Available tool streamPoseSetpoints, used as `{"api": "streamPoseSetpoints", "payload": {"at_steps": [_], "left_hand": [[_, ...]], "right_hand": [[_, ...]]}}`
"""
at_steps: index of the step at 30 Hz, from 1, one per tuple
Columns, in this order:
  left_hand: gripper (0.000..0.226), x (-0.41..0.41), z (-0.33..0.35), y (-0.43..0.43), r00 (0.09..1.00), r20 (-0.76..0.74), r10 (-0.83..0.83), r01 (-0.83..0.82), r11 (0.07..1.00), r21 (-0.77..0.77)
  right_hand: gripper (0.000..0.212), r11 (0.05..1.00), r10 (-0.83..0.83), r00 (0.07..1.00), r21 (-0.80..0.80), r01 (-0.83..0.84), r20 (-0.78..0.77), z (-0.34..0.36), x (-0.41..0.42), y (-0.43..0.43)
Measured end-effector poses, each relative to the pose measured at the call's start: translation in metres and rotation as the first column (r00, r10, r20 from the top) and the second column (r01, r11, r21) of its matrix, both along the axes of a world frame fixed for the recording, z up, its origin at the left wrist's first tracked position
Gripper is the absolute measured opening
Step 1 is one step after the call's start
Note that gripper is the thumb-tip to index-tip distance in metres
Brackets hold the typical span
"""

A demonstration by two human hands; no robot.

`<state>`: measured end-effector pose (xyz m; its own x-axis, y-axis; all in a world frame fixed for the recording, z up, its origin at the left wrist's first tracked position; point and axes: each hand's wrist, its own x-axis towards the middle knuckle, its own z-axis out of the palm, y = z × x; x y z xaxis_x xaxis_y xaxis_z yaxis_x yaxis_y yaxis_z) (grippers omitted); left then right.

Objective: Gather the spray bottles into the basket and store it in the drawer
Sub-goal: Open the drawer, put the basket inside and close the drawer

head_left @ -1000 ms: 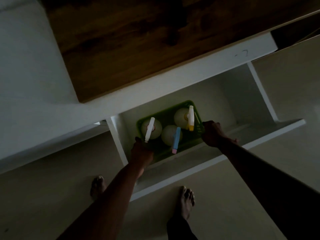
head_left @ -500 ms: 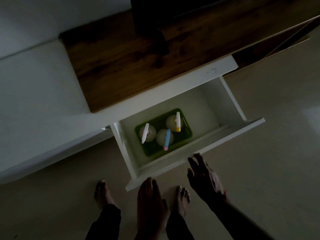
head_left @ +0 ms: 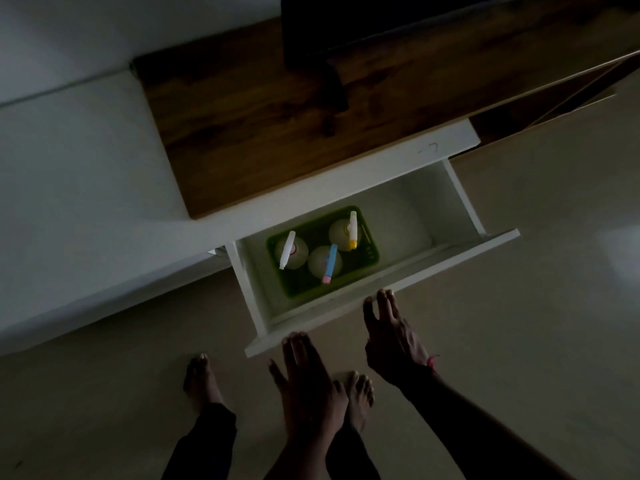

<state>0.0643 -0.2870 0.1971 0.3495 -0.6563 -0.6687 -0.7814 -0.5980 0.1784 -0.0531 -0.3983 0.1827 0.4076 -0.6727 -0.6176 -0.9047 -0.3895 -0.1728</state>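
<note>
Hands first: the left hand (head_left: 306,386) is spread flat, fingers extended, empty, its fingertips right at the near-left end of the white drawer's front panel (head_left: 391,289), and whether they actually touch it is hard to tell in this dim light. The right hand (head_left: 391,336) is open too, fingers splayed, holding nothing, fingertips up against the front panel's lower edge further to the right. A thin red thread (head_left: 433,360) shows at the right wrist.

Inside the open white drawer (head_left: 446,206) sits the green plastic basket (head_left: 369,237), pushed toward the left side, its left rim near the drawer's left wall, with bare drawer floor to its right. Three round pale spray bottles stand upright in it: one with a white nozzle (head_left: 287,250) at the left, one with a blue and pink nozzle (head_left: 329,263) in the middle near the front rim, one with a white and yellow nozzle (head_left: 352,230) at the back right.

Above the drawer runs the dark wooden cabinet top (head_left: 277,133). Two bare feet (head_left: 201,379) stand on the pale floor (head_left: 519,306) below the drawer front.
</note>
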Motion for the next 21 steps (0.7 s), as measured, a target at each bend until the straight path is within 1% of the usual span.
{"api": "streamPoseSetpoints", "payload": {"at_steps": [3,6,12,15,21], "left_hand": [[0.101,0.015,0.0,-0.017,1.0,-0.003,0.012,-0.012,0.999,0.046],[0.1,0.032,-0.004,-0.031,0.999,-0.021,0.03,-0.03,0.999,0.022],[0.1,0.069,-0.015,-0.056,1.0,-0.021,0.003,-0.004,0.998,-0.068],[0.102,0.084,-0.022,-0.07,1.0,-0.019,0.001,-0.002,0.997,-0.076],[0.097,0.113,-0.029,-0.088,0.999,-0.023,-0.048,0.044,0.991,-0.13]], "right_hand": [[0.078,1.0,-0.018,1.0,-0.014,0.018,0.008,-0.001,0.016,-0.013],[0.081,0.999,-0.039,0.999,-0.036,0.04,0.025,-0.001,0.032,-0.028],[0.084,0.998,-0.039,0.999,-0.052,0.04,0.021,0.002,0.065,-0.061],[0.084,0.999,-0.04,0.999,-0.025,0.041,0.035,0.005,0.078,-0.079],[0.077,0.99,-0.137,0.987,0.032,0.135,0.082,0.0,0.11,-0.099]]}}
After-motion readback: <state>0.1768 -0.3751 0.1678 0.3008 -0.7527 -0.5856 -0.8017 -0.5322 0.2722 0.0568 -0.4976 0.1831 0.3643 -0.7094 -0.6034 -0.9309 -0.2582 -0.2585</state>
